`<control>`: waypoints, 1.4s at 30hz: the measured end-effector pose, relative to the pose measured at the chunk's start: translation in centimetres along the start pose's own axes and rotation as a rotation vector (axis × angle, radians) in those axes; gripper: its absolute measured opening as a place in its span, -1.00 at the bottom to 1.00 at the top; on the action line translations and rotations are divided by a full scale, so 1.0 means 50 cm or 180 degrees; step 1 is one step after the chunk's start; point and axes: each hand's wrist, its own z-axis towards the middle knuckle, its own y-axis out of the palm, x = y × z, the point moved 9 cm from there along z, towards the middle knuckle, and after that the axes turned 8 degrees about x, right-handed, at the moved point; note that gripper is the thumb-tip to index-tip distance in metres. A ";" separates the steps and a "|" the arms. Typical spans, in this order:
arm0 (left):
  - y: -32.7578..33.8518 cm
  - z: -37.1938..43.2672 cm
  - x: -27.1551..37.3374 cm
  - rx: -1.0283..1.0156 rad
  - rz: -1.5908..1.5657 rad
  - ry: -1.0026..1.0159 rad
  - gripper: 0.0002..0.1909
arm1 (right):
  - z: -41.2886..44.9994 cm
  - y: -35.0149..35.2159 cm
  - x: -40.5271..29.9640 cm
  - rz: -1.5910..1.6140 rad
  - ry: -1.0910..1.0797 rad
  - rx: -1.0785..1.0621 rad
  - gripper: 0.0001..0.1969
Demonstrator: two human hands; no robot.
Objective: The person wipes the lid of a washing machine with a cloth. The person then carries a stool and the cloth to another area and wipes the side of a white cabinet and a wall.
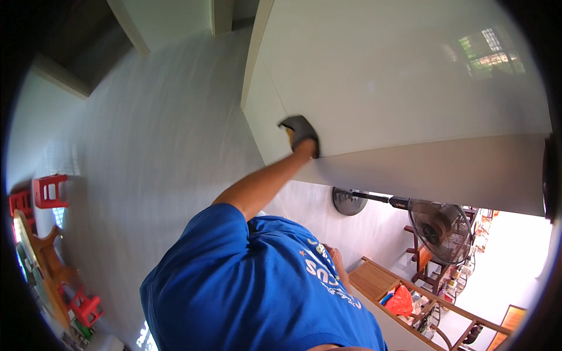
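Note:
My left hand point(302, 131) is raised against a glossy white wall point(386, 87), close to the wall's outer corner. A dark grey covering point(303, 126), perhaps a glove or a cloth, hides its fingers and blurs at the edges. A small yellow patch shows on its left side. Whether the fingers grip anything is hidden. My right hand point(334, 254) is down beside the blue T-shirt point(263, 281), partly covered by my torso. I cannot make out anything in it.
Beyond the wall corner stands a black pedestal fan point(439, 232). A wooden shelf unit point(373, 278) holds a red plastic bag point(399, 302). Red plastic stools point(50, 191) and a wooden table point(37, 272) are at far left. Grey floor point(145, 145) extends to door openings.

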 end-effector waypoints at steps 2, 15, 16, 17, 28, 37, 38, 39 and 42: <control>-0.123 -0.089 0.038 -0.0023 -0.0007 0.0518 -0.78 | 0.016 0.006 -0.013 -0.0032 -0.0075 -0.0250 -0.62; -0.019 0.193 -0.131 0.0522 0.0203 0.0394 -0.72 | 0.048 -0.059 -0.092 -0.0476 -0.0043 -0.0039 -0.66; 0.029 0.178 -0.120 0.0395 0.0079 0.0388 -0.72 | 0.034 -0.051 -0.080 -0.0477 0.0025 -0.0099 -0.65; 0.070 0.151 -0.101 0.0291 -0.0060 0.0357 -0.72 | 0.021 -0.034 -0.059 -0.0505 -0.0072 -0.0224 -0.65; 0.018 -0.227 0.162 0.0292 -0.1188 0.0412 -0.70 | -0.041 -0.039 0.104 -0.0355 -0.0170 -0.0239 -0.64; 0.024 -0.183 0.162 0.0758 -0.0760 0.0343 -0.66 | -0.101 -0.043 0.260 -0.0656 0.0127 -0.0654 -0.64; 0.066 -0.170 0.167 0.0644 -0.0604 0.0326 -0.65 | -0.116 -0.034 0.291 -0.0677 0.0144 -0.0758 -0.64; 0.125 -0.152 0.170 0.0449 -0.0357 0.0301 -0.64 | -0.124 -0.040 0.291 -0.0716 0.0192 -0.0769 -0.66; 0.320 -0.115 0.218 -0.0267 0.0348 0.0536 -0.63 | -0.175 -0.038 0.298 -0.0572 0.0392 -0.0618 -0.68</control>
